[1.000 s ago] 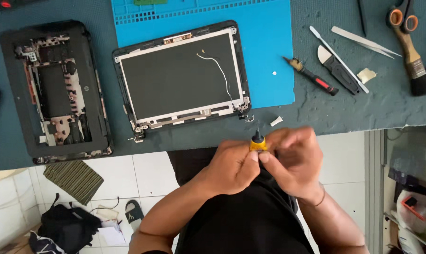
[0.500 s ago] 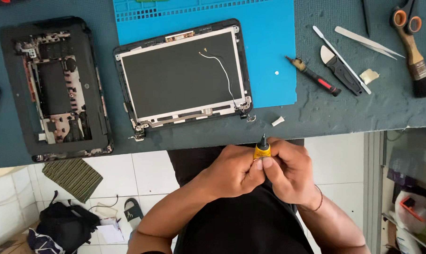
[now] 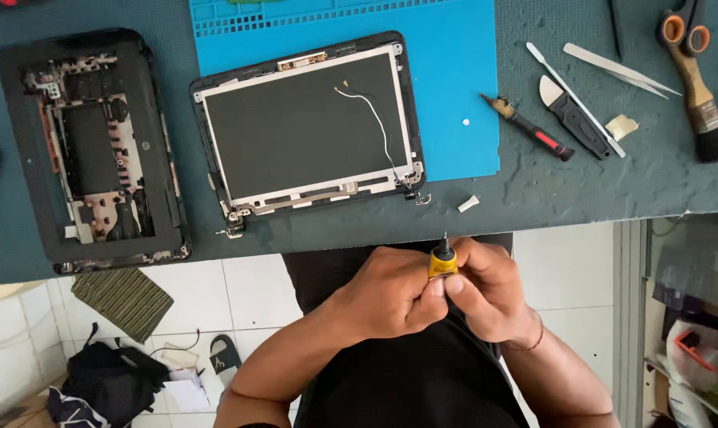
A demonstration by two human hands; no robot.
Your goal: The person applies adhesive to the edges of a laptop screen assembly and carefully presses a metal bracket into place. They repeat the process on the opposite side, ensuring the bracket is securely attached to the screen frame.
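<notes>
Both hands meet over my lap, below the table's near edge. My left hand (image 3: 390, 297) and my right hand (image 3: 485, 289) together grip a small yellow screwdriver (image 3: 443, 261), its black tip pointing up toward the table. On the table, just beyond the hands, a laptop screen panel (image 3: 307, 127) lies face up in its black frame, partly on a blue work mat (image 3: 454, 79), with a thin white wire across it. An opened black laptop base (image 3: 93, 150) lies at the left.
At the right lie a red-and-black screwdriver (image 3: 529, 128), a black pry tool (image 3: 573, 117), a metal spudger (image 3: 566, 83), tweezers (image 3: 620, 70), a brush (image 3: 701, 99) and orange-handled scissors (image 3: 679, 24). A small white piece (image 3: 468, 204) sits near the edge. A bag (image 3: 109, 380) lies on the floor.
My hands with the yellow screwdriver have sunk slightly lower, away from the table edge, and the view has shifted a little. The table items are unchanged.
</notes>
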